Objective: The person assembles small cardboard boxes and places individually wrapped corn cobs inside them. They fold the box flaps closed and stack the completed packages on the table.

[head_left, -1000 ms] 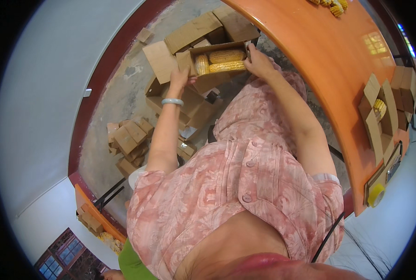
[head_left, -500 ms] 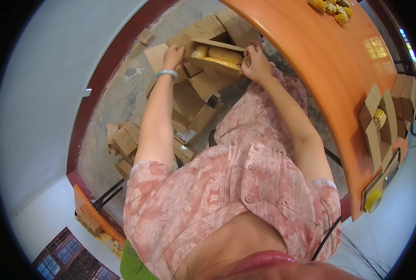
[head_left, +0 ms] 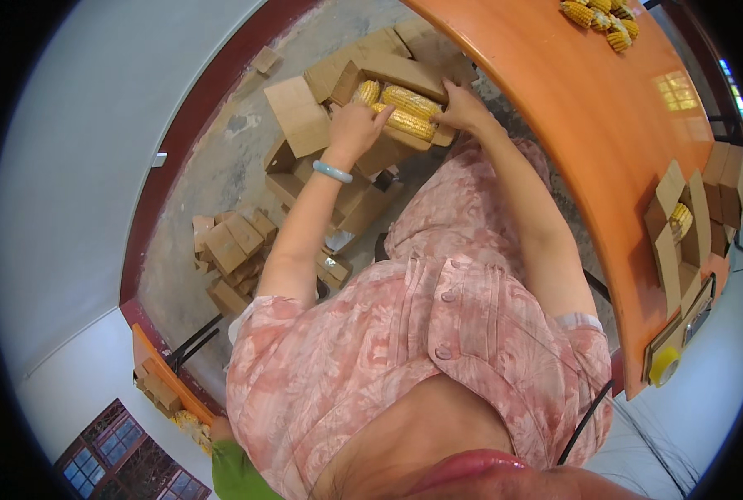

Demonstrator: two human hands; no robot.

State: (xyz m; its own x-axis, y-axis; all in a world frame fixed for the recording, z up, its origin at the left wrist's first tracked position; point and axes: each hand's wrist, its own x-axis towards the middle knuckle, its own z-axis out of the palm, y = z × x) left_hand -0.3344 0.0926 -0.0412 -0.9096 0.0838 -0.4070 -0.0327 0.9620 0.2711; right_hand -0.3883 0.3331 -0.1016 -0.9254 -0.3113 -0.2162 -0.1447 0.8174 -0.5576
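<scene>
An open cardboard box holds several yellow corn cobs, some with a clear wrapped sheen, over a pile of other boxes. My left hand, with a pale bangle at the wrist, reaches over the box's near left, fingers curled onto a cob there; their grip is partly hidden. My right hand grips the right end of the box, its fingers round the cardboard edge.
An orange table curves along the right, bearing loose cobs, an open box with corn and yellow tape. More cardboard lies on the floor at left. A person in green is at lower left.
My left hand has left the box's left edge and moved down and right onto the corn. The box's flap has lifted back, showing more of the cobs.
</scene>
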